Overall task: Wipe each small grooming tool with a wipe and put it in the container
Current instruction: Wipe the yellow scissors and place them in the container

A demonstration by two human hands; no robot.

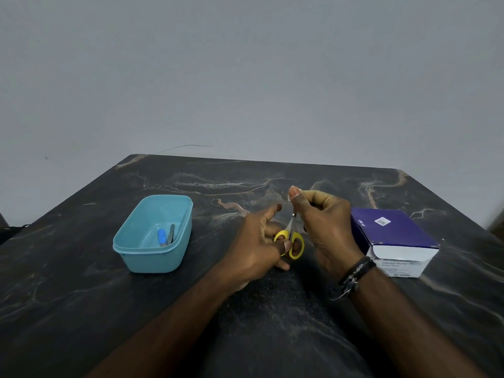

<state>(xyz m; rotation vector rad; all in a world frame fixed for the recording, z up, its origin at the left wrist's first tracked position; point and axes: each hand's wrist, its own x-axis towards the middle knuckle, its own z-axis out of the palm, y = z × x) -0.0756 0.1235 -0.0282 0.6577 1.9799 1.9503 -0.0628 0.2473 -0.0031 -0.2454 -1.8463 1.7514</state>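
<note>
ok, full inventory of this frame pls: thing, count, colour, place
container: 1, light blue, open, table left of the hands
tools in the container: 2, one blue-handled, one grey, exact type unclear
scissors: 1, yellow handles, metal blades, held between both hands
wipe: 1, white, mostly hidden at right fingertips, on the blade tips
alcohol swab box: 1, purple and white, table right
table: 1, dark marbled
wall: grey, behind table
bracelet: dark, right wrist
left hand: holds the scissors' handles
right hand: pinches the wipe on the blades
</note>
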